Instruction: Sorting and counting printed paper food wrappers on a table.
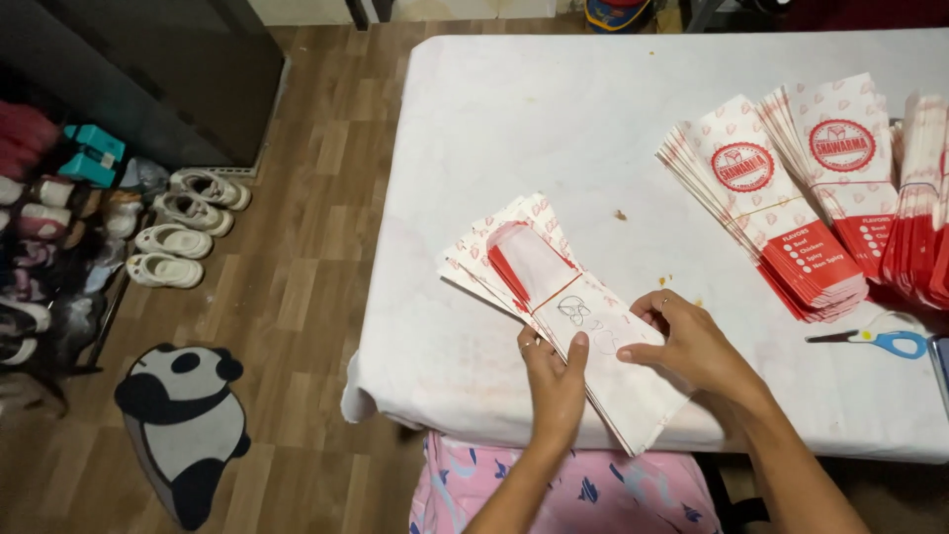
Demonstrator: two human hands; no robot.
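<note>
**Fanned paper sleeves under both hands at the table's near edge**

Plenty of bare white table (514,109) beyond and left of the hands; near edge just below the wrists, left edge close beside the work. Past that left edge, open wood floor with a panda-shaped mat (183,435) and a row of pale sandals (183,227). On the right, less room: bundles crowd toward the table's right side, with blue-handled scissors (875,341) lying between them and the near edge.

Under the hands, one fanned stack of paper sleeves (554,307), blank side up, red print showing at the spread edges. Long axis diagonal, running from the near right up toward the far left; far end splayed like a fan, near end squared and almost reaching the table edge.

Left hand (556,381) pressed on the stack's near-left side, thumb up against the top sheet, fingers curled around the edge, gripping the stack. Right hand (692,341) resting on the stack's right edge, fingers bent and narrow, tips touching the paper.

Counted: one stack in hand; three printed bundles (771,208) at the right, one cut off by the frame; one pair of scissors; four sandals in view.
</note>
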